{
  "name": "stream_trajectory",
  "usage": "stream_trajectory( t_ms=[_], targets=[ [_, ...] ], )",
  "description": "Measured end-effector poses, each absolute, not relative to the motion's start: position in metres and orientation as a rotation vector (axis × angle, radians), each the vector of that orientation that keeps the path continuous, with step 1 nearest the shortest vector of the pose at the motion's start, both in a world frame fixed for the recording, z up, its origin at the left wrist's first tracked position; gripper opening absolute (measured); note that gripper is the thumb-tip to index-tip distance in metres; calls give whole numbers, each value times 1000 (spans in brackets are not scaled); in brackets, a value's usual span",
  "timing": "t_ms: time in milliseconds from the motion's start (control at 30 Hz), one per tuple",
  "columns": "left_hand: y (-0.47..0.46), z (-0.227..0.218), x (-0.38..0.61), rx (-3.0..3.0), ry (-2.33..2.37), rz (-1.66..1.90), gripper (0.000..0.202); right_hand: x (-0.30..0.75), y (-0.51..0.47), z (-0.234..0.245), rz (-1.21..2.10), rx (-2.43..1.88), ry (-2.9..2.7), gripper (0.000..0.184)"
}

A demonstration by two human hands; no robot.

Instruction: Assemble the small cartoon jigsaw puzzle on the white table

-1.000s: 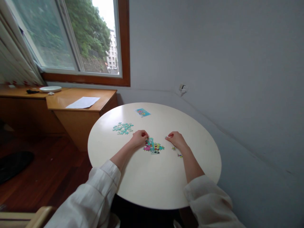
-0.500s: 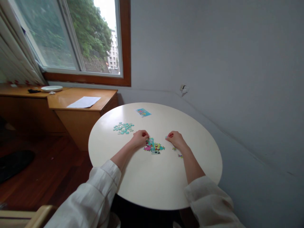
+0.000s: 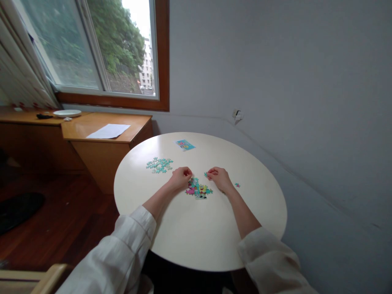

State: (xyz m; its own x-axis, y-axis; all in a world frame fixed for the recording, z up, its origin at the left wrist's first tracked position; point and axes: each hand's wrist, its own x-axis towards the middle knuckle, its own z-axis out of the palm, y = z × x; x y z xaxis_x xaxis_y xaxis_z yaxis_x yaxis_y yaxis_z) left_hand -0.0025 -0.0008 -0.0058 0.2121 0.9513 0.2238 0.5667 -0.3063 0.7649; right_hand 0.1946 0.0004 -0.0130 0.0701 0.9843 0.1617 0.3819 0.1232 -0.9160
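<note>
A small, partly joined jigsaw (image 3: pixel 199 190) in teal, pink and yellow lies in the middle of the round white table (image 3: pixel 196 228). My left hand (image 3: pixel 180 178) rests curled at the jigsaw's left edge, fingertips touching it. My right hand (image 3: pixel 218 178) is at the jigsaw's upper right, fingers pinched on a small teal puzzle piece (image 3: pixel 206 175). One loose piece (image 3: pixel 237 185) lies to the right of that hand.
A cluster of loose teal pieces (image 3: pixel 159 165) lies at the table's left. A small picture card (image 3: pixel 184 144) sits near the far edge. A wooden desk (image 3: pixel 101 139) with a paper sheet (image 3: pixel 108 131) and a plate (image 3: pixel 67 113) stands under the window. A grey wall is close on the right.
My right hand has moved left toward the jigsaw with a piece pinched in its fingers, uncovering a loose piece on the right. My left hand has stayed in place.
</note>
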Motion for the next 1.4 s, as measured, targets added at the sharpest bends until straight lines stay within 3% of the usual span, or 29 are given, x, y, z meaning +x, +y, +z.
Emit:
stream_trajectory(
  t_ms=[133, 300, 867, 1400],
  targets=[
    [-5, -1, 0, 1979, 1381, 996, 11, 182, -1, -11, 946, -1287, -1383, 25],
    [-8, 1, 3, 2019, 1307, 1040, 24, 169, -7, -9, 1066, -1190, -1342, 35],
    [-5, -2, 4, 2003, 1181, 1094, 14, 164, -9, -12, 1207, -1122, -1301, 38],
    [0, 0, -2, 1896, 1189, 1075, 14, 166, -3, -21, 1078, -1179, -1327, 25]
  ],
)
